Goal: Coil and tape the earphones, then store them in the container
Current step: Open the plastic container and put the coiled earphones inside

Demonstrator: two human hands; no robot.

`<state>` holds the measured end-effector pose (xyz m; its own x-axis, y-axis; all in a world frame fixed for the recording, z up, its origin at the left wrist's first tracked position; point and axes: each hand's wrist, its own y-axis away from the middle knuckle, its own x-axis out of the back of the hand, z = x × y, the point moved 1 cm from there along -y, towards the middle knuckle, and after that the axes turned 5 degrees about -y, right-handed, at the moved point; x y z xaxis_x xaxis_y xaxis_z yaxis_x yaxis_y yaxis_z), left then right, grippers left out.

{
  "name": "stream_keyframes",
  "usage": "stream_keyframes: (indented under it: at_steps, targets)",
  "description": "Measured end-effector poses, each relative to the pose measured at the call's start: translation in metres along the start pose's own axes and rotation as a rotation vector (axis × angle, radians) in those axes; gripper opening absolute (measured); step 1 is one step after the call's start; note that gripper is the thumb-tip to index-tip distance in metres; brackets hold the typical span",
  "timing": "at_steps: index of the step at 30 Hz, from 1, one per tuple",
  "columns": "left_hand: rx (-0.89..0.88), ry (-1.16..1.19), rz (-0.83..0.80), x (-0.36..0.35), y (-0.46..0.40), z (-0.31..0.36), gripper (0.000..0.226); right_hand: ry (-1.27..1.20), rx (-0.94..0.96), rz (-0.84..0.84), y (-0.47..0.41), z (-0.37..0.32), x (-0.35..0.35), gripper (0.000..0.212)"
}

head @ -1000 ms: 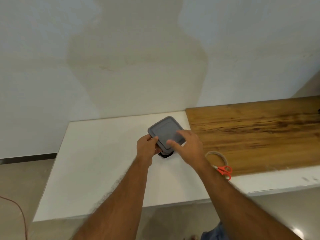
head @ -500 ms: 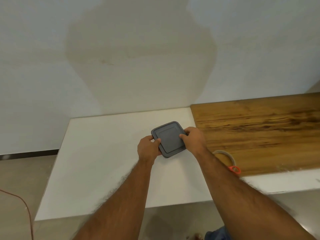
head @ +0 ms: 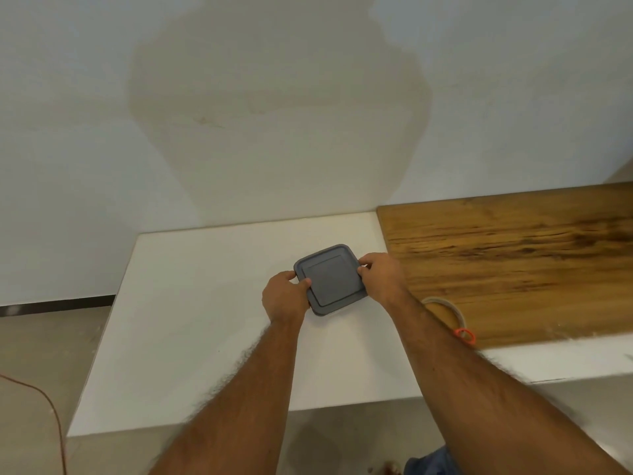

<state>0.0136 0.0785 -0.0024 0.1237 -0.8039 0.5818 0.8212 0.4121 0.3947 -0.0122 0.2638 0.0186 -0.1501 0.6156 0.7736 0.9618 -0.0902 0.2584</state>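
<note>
lid [head: 329, 279]: grey, sat mid-frame on white table [head: 191, 323]
left hand [head: 285, 298]: fingers curled, gripped lid's left edge
right hand [head: 383, 276]: fingers curled, gripped right edge

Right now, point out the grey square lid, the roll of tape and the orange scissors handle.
grey square plastic lid [head: 329, 278]: head view, centre of its flat top.
beige roll of tape [head: 458, 311]: head view, right side of the ring.
orange scissors handle [head: 464, 334]: head view, on the visible loop.
</note>
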Motion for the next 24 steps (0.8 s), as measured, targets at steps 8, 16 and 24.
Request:
stream_keyframes:
  at_steps: [8,16,24]
  targets:
    - [0.043,-0.046,-0.031,0.001,0.002,-0.008,0.047,-0.050,-0.143,-0.078,0.011,0.005,-0.003,0.016]
    - [0.144,0.125,-0.169,0.001,-0.002,-0.007,0.015,-0.499,-0.419,-0.162,0.018,0.004,-0.012,0.040]
    - [0.012,-0.079,-0.003,-0.007,0.004,-0.007,0.052,-0.164,-0.252,0.059,0.018,0.005,-0.042,0.064]
